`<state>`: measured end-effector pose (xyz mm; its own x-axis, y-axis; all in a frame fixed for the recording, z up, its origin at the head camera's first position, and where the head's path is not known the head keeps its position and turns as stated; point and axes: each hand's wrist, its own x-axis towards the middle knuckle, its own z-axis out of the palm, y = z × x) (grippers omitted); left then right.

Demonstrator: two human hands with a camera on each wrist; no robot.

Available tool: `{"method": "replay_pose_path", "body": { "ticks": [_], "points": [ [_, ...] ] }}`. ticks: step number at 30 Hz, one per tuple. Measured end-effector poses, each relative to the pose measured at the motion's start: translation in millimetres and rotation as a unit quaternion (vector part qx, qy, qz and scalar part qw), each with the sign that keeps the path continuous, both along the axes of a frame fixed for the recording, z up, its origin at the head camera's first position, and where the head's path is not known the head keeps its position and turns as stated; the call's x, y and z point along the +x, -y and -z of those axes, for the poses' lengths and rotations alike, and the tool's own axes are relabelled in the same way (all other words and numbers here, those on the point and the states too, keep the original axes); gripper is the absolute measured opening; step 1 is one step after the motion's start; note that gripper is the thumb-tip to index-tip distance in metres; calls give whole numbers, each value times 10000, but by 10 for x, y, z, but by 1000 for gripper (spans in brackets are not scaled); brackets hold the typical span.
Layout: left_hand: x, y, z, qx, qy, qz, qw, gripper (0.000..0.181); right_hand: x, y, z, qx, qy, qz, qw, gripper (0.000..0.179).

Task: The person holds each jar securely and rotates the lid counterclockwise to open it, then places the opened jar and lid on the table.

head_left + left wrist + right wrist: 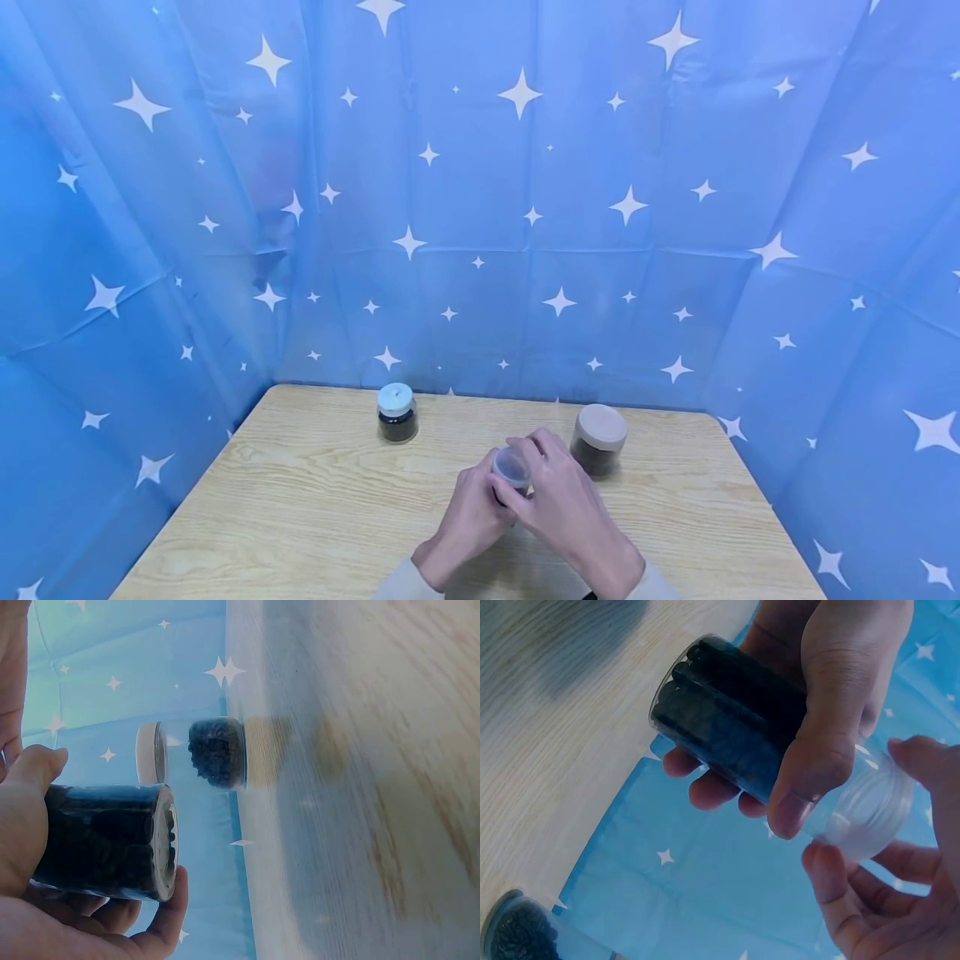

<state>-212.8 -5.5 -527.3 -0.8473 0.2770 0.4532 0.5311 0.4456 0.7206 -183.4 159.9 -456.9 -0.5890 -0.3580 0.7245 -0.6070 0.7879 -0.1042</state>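
Above the near middle of the table, my left hand (474, 505) grips a clear jar (112, 840) of dark, bean-like pieces. Its fingers and thumb wrap the jar's side. The jar is tilted in the right wrist view, and its upper part holds no dark pieces. At the jar's top end sits a translucent lid (874, 814). My right hand (561, 500) holds that lid's rim between thumb and fingers. Whether the lid is tight or loose on the jar I cannot tell.
A small jar with a light blue lid (397, 412) and dark contents stands at the back left. A larger jar with a pale pinkish lid (600, 439) stands behind my right hand. A blue star-patterned curtain (480, 183) hangs around the wooden table (300, 500).
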Motion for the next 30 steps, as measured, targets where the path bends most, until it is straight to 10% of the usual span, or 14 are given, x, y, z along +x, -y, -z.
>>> {"method": "replay_pose_path", "body": {
  "ticks": [30],
  "points": [
    [19,11,-13,29,54,3,10000,46,-38,-37,6,-210,71,-440,9988,44]
  ]
}}
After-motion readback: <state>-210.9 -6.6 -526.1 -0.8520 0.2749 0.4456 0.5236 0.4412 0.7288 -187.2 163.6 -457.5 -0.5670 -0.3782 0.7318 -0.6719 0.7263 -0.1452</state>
